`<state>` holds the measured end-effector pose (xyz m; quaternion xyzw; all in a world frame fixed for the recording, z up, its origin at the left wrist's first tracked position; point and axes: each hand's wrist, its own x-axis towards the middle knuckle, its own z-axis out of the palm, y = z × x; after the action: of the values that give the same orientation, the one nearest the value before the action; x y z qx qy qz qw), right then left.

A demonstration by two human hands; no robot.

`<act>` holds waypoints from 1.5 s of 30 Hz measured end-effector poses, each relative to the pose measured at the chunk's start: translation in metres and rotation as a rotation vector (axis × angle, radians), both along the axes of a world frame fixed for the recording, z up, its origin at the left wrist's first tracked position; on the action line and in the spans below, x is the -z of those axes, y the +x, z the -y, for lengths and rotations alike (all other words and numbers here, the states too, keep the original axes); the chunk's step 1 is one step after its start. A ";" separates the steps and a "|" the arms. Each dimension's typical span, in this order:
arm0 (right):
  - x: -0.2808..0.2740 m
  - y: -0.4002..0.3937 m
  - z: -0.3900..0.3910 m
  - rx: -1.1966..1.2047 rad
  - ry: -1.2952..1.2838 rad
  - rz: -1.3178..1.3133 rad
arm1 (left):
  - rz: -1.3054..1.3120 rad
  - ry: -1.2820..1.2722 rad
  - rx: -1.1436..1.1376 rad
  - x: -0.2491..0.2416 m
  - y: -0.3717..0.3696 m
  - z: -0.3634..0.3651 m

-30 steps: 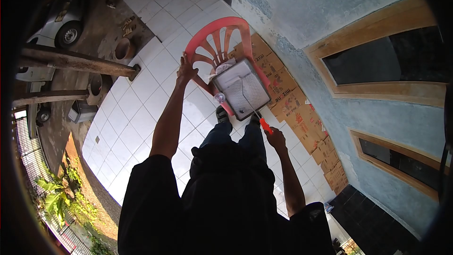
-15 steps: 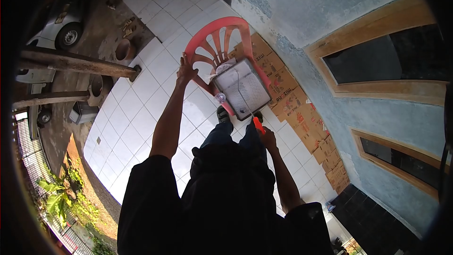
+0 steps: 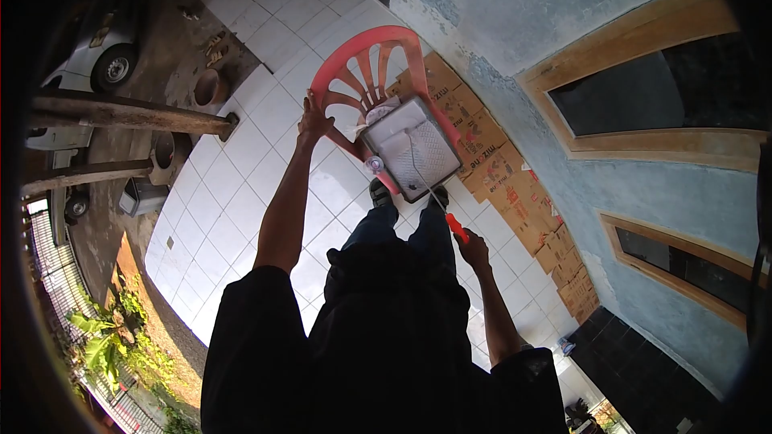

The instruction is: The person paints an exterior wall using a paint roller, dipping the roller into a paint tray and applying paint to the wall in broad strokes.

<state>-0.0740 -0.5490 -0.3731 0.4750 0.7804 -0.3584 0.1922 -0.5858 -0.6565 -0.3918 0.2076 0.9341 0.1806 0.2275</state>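
A red plastic chair [image 3: 366, 44] stands in front of me, with a dark-rimmed paint tray [image 3: 438, 119] on its seat. My left hand [image 3: 313, 122] grips the left side of the chair where the back meets the armrest. In my right hand [image 3: 474, 251] is the red handle of a paint roller [image 3: 456, 227]. Its thin metal rod reaches over the tray, and the whitish roller head lies on the pale tray surface. Beside the tray's left edge sits a small clear cup-like item [image 3: 374, 165]. A crumpled whitish bag or cloth [image 3: 376, 112] lies behind the tray.
Flattened cardboard [image 3: 503, 185] covers the tiles along the weathered blue wall [image 3: 482, 0], which has wood-framed windows. White floor tiles [image 3: 209, 209] spread to the left. Further left are wooden posts [image 3: 137, 111], clay pots [image 3: 211, 87] and parked vehicles [image 3: 112, 64].
My right hand has moved right and closer to my body, drawing the roller handle back with it. The left hand stays on the chair.
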 end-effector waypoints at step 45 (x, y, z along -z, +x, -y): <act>-0.064 0.001 0.020 0.200 -0.042 0.328 | 0.000 -0.007 0.023 0.009 -0.005 0.004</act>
<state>-0.0735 -0.5695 -0.3088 0.5981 0.6797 -0.3099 0.2901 -0.5908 -0.6602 -0.4006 0.2178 0.9322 0.1748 0.2301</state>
